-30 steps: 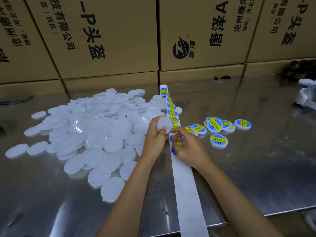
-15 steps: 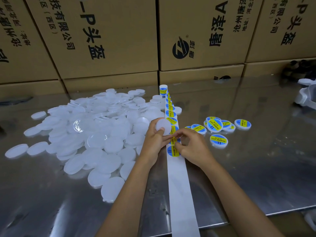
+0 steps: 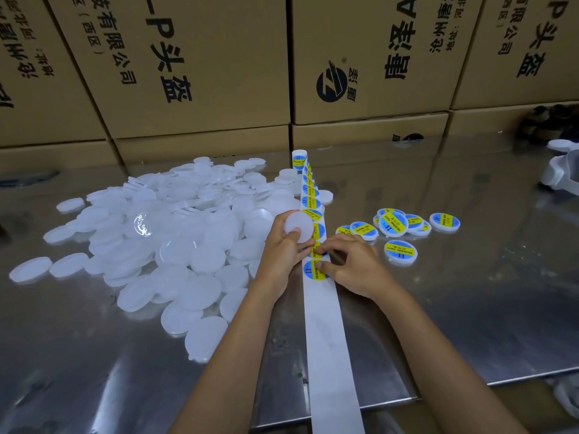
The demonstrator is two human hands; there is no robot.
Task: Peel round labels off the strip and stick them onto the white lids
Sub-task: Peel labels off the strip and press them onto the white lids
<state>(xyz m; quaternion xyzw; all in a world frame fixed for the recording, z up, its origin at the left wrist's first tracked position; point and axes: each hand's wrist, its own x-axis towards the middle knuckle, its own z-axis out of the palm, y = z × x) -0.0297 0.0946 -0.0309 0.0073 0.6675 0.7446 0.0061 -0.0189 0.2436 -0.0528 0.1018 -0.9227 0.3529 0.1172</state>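
My left hand point(image 3: 282, 250) holds a bare white lid point(image 3: 299, 226) upright just left of the label strip point(image 3: 326, 324). The white backing strip runs from the table's front edge to a small roll point(image 3: 299, 158) at the back, with blue-and-yellow round labels on its far half. My right hand point(image 3: 351, 264) rests on the strip, its fingertips on the nearest label point(image 3: 311, 270) and at the edge of the one behind it. A heap of unlabelled white lids point(image 3: 175, 239) lies to the left. Several labelled lids point(image 3: 401, 227) sit to the right.
Stacked cardboard boxes point(image 3: 194, 67) wall off the back of the shiny metal table point(image 3: 470, 292). A white plastic object point(image 3: 564, 173) sits at the far right edge. The table's front edge point(image 3: 438, 393) runs close beneath my forearms.
The strip has slid toward me, so the nearest label now lies in full view under my right fingertips. My left hand with the lid has barely moved.
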